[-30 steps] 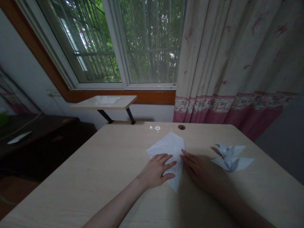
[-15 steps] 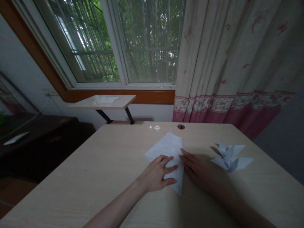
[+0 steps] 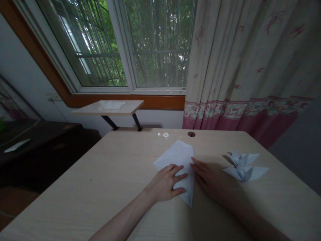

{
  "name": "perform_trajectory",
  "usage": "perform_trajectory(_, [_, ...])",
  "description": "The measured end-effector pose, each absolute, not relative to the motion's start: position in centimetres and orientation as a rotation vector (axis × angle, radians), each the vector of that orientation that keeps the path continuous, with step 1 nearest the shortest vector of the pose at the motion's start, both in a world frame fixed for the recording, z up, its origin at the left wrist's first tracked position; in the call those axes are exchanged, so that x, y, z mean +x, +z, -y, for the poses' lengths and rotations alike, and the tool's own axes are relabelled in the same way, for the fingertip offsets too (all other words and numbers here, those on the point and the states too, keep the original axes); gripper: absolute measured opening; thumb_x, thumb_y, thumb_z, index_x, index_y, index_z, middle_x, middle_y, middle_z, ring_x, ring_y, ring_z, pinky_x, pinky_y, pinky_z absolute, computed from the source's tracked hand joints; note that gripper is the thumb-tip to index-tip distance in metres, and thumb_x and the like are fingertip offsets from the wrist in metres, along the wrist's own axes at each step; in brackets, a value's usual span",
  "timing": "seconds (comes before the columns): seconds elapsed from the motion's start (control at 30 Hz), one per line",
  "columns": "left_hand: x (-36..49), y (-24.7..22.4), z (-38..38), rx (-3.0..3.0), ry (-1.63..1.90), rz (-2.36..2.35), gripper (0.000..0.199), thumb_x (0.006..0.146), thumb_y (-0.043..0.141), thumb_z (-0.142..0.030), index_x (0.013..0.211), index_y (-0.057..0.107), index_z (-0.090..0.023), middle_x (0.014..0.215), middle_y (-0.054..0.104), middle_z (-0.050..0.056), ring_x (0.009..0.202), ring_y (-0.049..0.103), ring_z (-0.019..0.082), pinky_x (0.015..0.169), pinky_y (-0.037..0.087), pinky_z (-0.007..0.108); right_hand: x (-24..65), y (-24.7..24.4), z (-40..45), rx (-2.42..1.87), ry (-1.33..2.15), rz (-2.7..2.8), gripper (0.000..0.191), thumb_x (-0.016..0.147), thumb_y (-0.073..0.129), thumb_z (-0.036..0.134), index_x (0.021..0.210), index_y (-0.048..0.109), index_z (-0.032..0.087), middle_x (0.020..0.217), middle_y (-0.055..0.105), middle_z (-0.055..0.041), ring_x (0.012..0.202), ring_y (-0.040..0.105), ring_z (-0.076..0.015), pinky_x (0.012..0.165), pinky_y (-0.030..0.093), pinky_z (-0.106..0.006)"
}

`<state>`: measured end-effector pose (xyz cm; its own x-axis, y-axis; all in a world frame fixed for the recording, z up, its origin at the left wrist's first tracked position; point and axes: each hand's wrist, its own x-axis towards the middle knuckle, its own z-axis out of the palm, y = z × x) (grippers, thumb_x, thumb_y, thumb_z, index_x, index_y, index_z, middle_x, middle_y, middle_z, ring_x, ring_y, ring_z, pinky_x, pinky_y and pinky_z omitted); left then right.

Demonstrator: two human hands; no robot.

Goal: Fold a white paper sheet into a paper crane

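Observation:
A folded sheet of white paper [image 3: 177, 152] lies flat on the pale wooden desk [image 3: 120, 160], one pointed corner toward me. Across its lower half rests my left hand [image 3: 168, 182], palm down with the fingers spread over the paper. My right hand [image 3: 204, 174] lies along the paper's right edge, its fingers stretched out and the tips touching that edge. Part of the sheet is hidden under the left hand. To the right of my right hand sit two folded paper cranes [image 3: 242, 165], close together.
A small raised shelf [image 3: 135, 105] on black legs stands at the desk's back left, with white paper [image 3: 112, 105] on it. A round cable hole [image 3: 191, 134] is near the back edge. Behind are a barred window and a floral curtain [image 3: 225, 67]. A dark table [image 3: 50, 134] stands left.

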<state>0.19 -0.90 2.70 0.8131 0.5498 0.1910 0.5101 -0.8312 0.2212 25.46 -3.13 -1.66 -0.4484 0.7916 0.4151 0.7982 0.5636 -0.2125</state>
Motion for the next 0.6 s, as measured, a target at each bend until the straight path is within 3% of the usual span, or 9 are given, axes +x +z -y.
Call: perform_trajectory(0.6, [-0.01,2.16,1.04,2.854,0.376,-0.832,0.051,0.093,0.05,-0.051,0.14,0.045,-0.029,0.148,0.039,0.009,0.13,0.041,0.031,0.107,0.037,0.047,25.59,-1.97,3.02,-1.296,-0.018,2.33,0.044,0.093,0.038,0.015,0.136,0.05,0.021,0.145,0.046,-0.0074,0.133,0.042,-0.0196,0.107,0.042,-0.043])
